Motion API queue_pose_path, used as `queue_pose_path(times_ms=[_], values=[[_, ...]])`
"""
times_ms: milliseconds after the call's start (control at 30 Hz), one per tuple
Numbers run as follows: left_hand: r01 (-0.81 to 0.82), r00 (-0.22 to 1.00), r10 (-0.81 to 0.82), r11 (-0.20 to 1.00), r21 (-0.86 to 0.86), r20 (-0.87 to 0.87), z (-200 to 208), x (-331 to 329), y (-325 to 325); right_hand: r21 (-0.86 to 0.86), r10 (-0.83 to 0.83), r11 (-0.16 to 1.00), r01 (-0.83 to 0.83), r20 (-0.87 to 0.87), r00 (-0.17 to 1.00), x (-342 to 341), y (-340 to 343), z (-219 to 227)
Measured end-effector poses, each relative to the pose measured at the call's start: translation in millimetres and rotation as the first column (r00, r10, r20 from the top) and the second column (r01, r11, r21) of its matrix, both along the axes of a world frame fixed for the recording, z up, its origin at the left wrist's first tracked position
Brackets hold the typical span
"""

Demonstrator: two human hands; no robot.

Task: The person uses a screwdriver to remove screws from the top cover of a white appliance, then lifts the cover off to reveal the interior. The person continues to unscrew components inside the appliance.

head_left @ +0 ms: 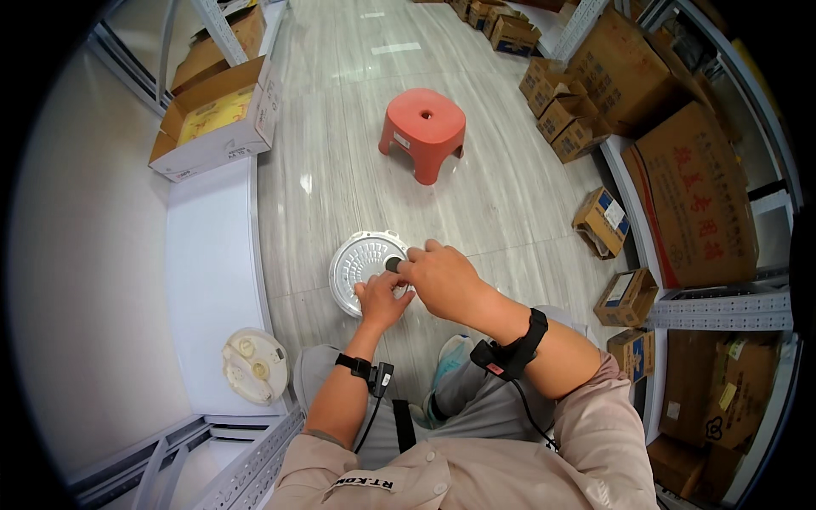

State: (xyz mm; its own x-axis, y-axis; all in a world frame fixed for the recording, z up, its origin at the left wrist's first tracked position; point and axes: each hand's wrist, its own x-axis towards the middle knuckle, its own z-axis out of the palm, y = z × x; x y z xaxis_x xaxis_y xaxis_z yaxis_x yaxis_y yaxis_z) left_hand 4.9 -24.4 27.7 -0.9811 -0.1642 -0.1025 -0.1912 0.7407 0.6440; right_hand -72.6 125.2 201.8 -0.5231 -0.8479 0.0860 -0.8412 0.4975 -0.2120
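Observation:
A round white lid (355, 260) with a silver, dimpled face is in front of me, above the grey floor. My left hand (384, 301) is on its near right part, fingers bent over the rim and spread a little across the face. At the lid's right side is a small dark round piece (393, 264). My right hand (442, 279) reaches in from the right, with its curled fingertips pinching at this dark piece. The right hand's knuckles hide part of its grip and some of the lid's right edge.
A red plastic stool (425, 119) stands farther ahead. On the low white shelf (212, 255) at left lie a cream round lid (255, 365) and an open carton (212, 119). Small brown boxes (602, 223) and large cartons (690, 200) line the right.

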Motion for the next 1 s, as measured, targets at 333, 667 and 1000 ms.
queue_pose_path(times_ms=[333,667,1000], values=[[0.016,0.999,-0.015,1.000,0.007,-0.031,-5.9,2.6,-2.1,0.152,-0.154,0.980,0.129,0.161,0.975,10.7,0.3,6.6],[0.015,0.998,-0.014,1.000,0.018,-0.063,-9.7,4.9,-2.6,0.363,-0.420,0.871,0.331,0.202,0.885,15.1,-7.8,10.7],[-0.013,0.999,0.010,0.995,-0.103,-0.031,-18.8,0.8,3.6,0.124,-0.183,0.978,0.168,0.118,0.976,17.7,-5.5,8.4]])
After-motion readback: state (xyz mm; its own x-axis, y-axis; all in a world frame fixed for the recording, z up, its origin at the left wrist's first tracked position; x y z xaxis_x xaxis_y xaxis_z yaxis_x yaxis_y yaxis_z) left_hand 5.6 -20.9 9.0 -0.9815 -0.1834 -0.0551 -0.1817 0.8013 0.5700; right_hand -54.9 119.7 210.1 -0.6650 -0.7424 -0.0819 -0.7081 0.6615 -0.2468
